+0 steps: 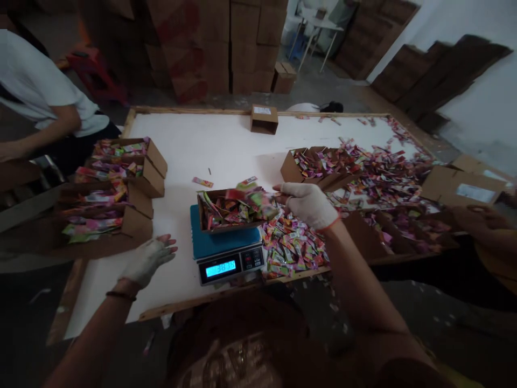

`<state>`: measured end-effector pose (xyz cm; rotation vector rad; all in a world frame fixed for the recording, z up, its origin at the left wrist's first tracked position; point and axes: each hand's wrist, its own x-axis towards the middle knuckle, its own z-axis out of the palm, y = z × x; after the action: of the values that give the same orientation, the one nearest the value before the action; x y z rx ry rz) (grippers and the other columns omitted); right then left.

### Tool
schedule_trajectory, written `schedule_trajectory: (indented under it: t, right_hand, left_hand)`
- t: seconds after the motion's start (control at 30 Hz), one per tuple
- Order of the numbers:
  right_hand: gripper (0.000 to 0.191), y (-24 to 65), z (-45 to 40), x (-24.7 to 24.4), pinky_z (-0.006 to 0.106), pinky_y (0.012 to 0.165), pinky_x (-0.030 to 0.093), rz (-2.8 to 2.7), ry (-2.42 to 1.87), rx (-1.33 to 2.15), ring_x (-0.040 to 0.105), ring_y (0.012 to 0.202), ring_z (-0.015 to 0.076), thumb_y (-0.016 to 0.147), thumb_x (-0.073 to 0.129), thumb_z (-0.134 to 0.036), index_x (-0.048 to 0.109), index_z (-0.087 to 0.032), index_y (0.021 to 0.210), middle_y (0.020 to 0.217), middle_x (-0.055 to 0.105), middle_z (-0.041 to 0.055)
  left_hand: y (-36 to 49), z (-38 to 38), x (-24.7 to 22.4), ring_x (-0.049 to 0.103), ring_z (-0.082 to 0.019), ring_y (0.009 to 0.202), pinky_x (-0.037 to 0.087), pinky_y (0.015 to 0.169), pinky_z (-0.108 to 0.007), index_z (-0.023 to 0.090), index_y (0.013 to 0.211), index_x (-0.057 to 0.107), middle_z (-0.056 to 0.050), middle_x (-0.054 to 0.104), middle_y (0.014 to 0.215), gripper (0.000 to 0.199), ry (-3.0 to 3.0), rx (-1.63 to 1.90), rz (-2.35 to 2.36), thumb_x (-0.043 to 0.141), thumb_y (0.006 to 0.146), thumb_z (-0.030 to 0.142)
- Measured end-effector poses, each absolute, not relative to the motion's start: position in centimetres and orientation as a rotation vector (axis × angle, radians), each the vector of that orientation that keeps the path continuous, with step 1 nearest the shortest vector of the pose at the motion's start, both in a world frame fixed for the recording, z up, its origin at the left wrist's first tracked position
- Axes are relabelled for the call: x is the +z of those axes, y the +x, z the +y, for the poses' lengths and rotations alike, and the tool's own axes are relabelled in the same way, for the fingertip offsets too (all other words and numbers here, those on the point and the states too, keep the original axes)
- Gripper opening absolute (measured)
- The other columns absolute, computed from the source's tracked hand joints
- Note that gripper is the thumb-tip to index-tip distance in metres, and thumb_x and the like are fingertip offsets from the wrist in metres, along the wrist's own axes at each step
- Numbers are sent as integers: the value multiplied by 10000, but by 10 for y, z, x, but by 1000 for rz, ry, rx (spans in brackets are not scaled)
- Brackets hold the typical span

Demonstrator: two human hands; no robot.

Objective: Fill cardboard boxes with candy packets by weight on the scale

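My left hand (146, 260), in a pale glove with bare fingertips, hovers left of a digital scale (230, 264), fingers stretched and holding nothing. A small cardboard box (232, 227) of colourful candy packets sits on the scale's blue platform (197, 242). The lit display seems to read 3835, though the digits are slightly blurred. My right hand (307, 203), gloved alike, is just right of the box with fingers extended and apart. Blurred packets (258, 198) are between its fingertips and the box, seemingly loose. Below it lies a heap of small packets (297, 245).
Filled boxes (155, 167) line the table's left side, near a person in a white shirt (44, 81). Further boxes (293, 167) and a large packet pile (388, 175) lie right, beside another person's hand (480, 221). A small box (264, 119) stands at the back edge.
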<state>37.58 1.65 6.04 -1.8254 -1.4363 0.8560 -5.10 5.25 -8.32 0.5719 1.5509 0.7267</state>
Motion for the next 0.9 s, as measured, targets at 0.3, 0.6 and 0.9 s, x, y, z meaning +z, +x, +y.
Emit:
schedule_trajectory:
  t: [0.3, 0.6, 0.9]
  right_hand:
    - [290, 447, -24, 51, 324, 597, 422, -1470, -2001, 551, 510, 621, 188, 880, 696, -510, 603, -267, 751, 652, 576, 8]
    - [131, 481, -40, 13, 335, 716, 457, -1500, -2495, 466, 632, 753, 245, 836, 645, -367, 670, -266, 757, 721, 660, 44]
    - [134, 479, -41, 13, 312, 756, 483, -1565, -2411, 508, 654, 788, 237, 869, 635, -333, 734, -244, 847, 759, 702, 46]
  left_hand:
    - [-78, 13, -68, 761, -213, 816, 669, 666, -263, 177, 946, 740, -80, 787, 917, 382, 432, 837, 1704, 861, 610, 313]
    - [-52, 63, -17, 770, -257, 914, 668, 726, -322, 220, 995, 738, -82, 805, 1044, 340, 638, 931, 1599, 823, 676, 300]
    - [25, 108, -16, 688, -247, 885, 506, 668, -308, 192, 906, 694, -78, 715, 1056, 589, 831, 773, 1530, 951, 505, 538]
